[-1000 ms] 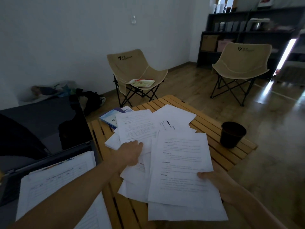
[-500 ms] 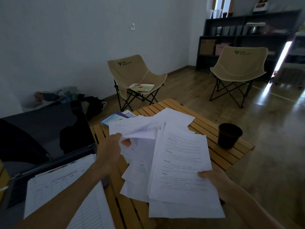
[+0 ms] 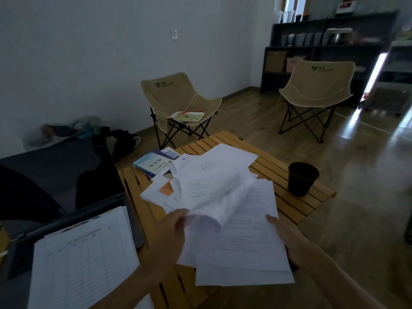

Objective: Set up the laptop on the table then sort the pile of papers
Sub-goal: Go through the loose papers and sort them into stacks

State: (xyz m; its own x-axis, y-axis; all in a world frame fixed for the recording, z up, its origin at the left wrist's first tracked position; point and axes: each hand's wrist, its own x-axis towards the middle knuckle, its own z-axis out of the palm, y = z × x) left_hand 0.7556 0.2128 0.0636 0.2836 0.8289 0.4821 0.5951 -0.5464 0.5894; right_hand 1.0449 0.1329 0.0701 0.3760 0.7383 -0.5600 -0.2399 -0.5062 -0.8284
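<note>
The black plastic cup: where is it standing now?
In the head view, the black plastic cup stands on the right end of the slatted wooden table, right of the white papers and apart from them.

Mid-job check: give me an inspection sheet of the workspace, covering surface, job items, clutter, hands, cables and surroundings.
Surface: slatted wooden table, largely covered.
Job's things: open laptop at left, screen dark, a printed table sheet lying on its keyboard; loose pile of papers mid-table.
Clutter: black cup near the right edge; blue booklets at the far side.
Hands: left hand grips a curling sheet; right hand holds a stack of sheets.
Cables: nothing seen.
Surroundings: two folding chairs, dark shelving, bags on the floor.
</note>
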